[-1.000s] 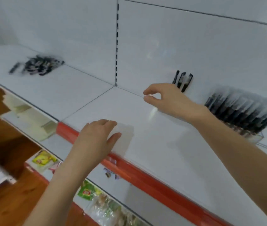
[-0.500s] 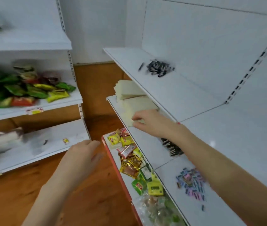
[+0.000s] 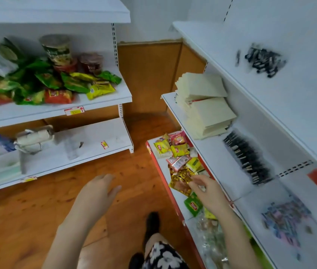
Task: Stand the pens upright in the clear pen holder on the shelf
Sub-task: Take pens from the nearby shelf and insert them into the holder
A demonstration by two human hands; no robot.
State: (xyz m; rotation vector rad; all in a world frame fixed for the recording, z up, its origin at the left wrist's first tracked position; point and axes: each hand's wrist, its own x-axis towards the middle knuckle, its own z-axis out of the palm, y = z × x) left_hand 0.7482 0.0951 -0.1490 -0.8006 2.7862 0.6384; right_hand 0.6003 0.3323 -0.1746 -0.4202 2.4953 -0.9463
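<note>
Black pens [image 3: 262, 61] heaped on top shelf [image 3: 217, 43]. My left hand [image 3: 99, 189], right hand [image 3: 206, 191] empty, fingers loose; I'd gather them aligned.

what the person is wearing

person is wearing a black garment [image 3: 163, 257] printed with white flowers, showing at the lower edge. a dark shoe [image 3: 152, 222] is showing beside it; a second dark shoe [image 3: 136, 259] is showing only blurred. left hand [image 3: 97, 189] and right hand [image 3: 206, 189] are going bare, forearms uncovered too.
</note>
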